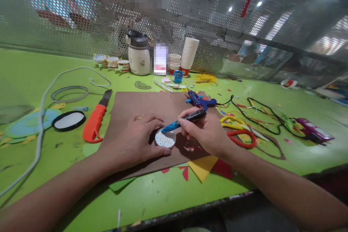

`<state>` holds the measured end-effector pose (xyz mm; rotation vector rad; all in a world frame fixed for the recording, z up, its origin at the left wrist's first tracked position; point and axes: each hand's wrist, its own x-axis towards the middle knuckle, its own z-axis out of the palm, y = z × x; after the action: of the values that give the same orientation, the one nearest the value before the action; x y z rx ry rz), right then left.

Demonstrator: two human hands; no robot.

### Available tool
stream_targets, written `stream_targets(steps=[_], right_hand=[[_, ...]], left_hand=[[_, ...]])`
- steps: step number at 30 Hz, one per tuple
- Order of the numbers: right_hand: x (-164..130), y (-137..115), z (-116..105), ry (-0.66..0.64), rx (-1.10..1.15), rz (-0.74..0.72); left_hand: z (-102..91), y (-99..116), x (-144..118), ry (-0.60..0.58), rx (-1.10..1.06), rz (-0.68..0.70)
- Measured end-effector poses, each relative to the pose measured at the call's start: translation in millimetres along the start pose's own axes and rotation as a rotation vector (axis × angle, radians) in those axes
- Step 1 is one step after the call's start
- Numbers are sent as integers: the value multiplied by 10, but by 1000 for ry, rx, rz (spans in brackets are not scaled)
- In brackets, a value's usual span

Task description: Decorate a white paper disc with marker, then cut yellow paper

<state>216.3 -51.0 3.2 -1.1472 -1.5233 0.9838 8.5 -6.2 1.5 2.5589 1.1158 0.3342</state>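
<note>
Brown cardboard sheet (152, 110) on the green bench carries a small white disc (165, 139), near centre. The left hand (137, 136) lies flat, fingers pinning the disc's left rim; the right hand (206, 132) is closed on a blue-tipped marker (183, 120), tip on the disc. The step in hand appears to be ruling a grid; the next stroke calls for a steady disc.

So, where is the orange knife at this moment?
The orange knife lies on the green table, left of the brown board, beside the black-rimmed disc.
</note>
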Motion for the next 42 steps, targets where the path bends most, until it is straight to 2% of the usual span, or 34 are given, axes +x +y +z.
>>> stream_targets(steps=[15, 24, 42], right_hand=[[-12, 14, -4, 14, -21, 16], [-17, -17, -36, 72, -1, -55], [-8, 0, 4, 17, -27, 12]], left_hand=[[-17, 10, -9, -3, -10, 6], [-9, 8, 1, -7, -5, 16], [14, -22, 3, 18, -10, 38]])
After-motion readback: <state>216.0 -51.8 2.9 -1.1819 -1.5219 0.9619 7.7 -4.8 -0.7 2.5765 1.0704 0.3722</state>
